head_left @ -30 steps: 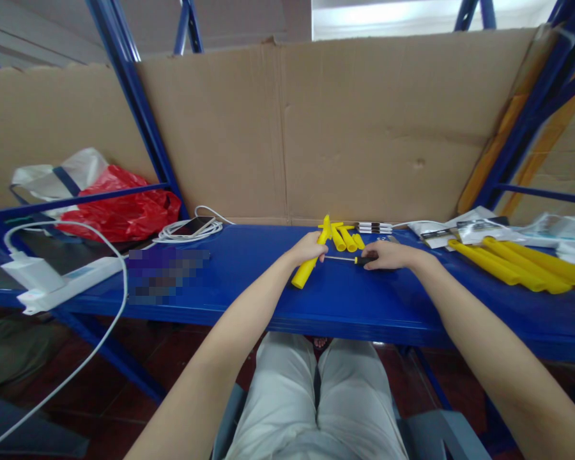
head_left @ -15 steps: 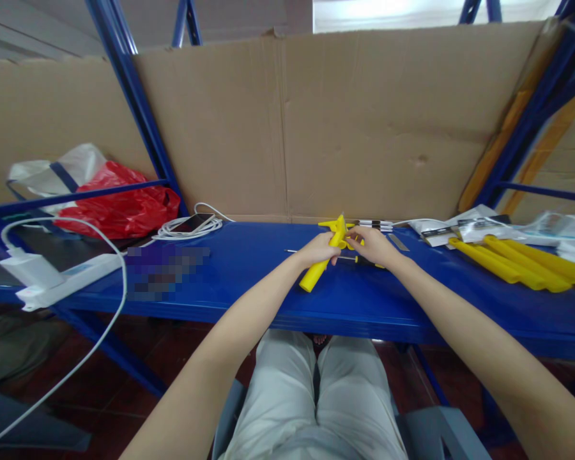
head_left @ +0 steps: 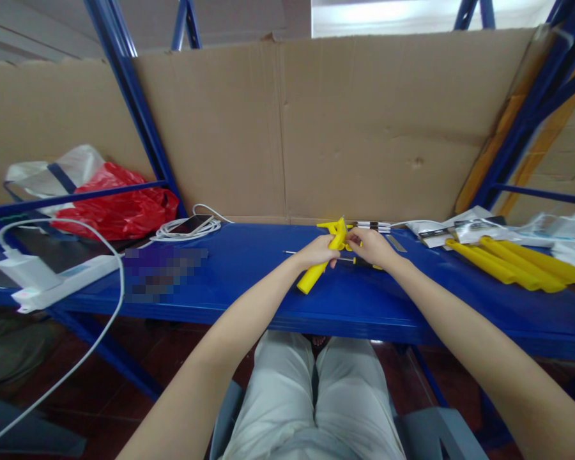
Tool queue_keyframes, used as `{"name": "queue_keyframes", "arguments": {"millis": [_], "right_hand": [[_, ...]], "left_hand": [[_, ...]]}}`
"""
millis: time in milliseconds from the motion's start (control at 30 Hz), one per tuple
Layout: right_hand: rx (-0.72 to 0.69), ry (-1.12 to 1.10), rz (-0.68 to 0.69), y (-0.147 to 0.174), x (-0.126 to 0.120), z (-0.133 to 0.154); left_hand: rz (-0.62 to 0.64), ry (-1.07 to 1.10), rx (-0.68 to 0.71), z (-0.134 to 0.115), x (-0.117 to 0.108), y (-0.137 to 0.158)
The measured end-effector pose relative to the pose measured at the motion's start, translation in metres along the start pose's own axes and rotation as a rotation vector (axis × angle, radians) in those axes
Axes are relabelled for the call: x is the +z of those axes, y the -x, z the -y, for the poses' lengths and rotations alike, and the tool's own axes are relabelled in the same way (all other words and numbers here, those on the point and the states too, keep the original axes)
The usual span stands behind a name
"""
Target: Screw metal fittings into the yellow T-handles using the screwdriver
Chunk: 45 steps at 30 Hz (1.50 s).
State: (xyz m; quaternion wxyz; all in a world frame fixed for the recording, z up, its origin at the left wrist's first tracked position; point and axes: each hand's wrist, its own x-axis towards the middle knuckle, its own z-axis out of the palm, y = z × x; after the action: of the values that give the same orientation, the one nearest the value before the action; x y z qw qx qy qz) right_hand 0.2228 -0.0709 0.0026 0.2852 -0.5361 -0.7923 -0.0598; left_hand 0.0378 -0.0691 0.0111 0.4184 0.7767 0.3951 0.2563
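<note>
Over the glossy blue table [head_left: 249, 268], the left hand [head_left: 319, 250] grips a yellow, tubular plastic handle [head_left: 311, 279] slanting away rightward toward the right hand [head_left: 370, 246], whose hold is unclear.

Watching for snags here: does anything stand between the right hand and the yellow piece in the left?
Nothing visible does: the right hand is right at the far end of the yellow piece. The screwdriver lies close by, not between.
</note>
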Motion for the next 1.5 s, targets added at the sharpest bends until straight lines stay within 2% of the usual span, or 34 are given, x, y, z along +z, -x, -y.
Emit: {"name": "queue_keyframes", "arguments": {"millis": [133, 300, 367, 467, 567, 700, 1000, 1300, 1500], "right_hand": [[-0.015, 0.016, 0.005, 0.001, 0.001, 0.0], [0.001, 0.018, -0.021, -0.001, -0.001, -0.006], [0.037, 0.023, -0.062, -0.003, -0.006, -0.017], [0.202, 0.077, -0.109, -0.001, -0.015, -0.043], [0.358, 0.203, 0.0, 0.003, -0.022, -0.071], [0.457, 0.35, 0.121, 0.008, -0.023, -0.089], [0.6, 0.435, 0.25, 0.007, -0.013, -0.077], [0.627, 0.454, 0.212, 0.008, -0.011, -0.074], [0.674, 0.344, 0.023, 0.012, -0.015, -0.092]], "left_hand": [[0.006, 0.017, 0.002, 0.001, 0.0, -0.002], [-0.056, 0.035, -0.006, 0.005, -0.004, -0.006], [-0.072, 0.036, -0.02, 0.007, -0.005, -0.007], [-0.081, 0.039, -0.023, 0.007, -0.006, -0.007], [-0.073, 0.045, -0.017, 0.007, -0.005, -0.006], [-0.074, 0.039, -0.026, 0.005, -0.005, -0.005], [-0.082, 0.058, -0.03, 0.004, -0.004, -0.005], [-0.049, 0.146, -0.023, 0.004, 0.0, -0.007], [0.014, 0.194, -0.096, -0.017, 0.01, -0.021]]}}
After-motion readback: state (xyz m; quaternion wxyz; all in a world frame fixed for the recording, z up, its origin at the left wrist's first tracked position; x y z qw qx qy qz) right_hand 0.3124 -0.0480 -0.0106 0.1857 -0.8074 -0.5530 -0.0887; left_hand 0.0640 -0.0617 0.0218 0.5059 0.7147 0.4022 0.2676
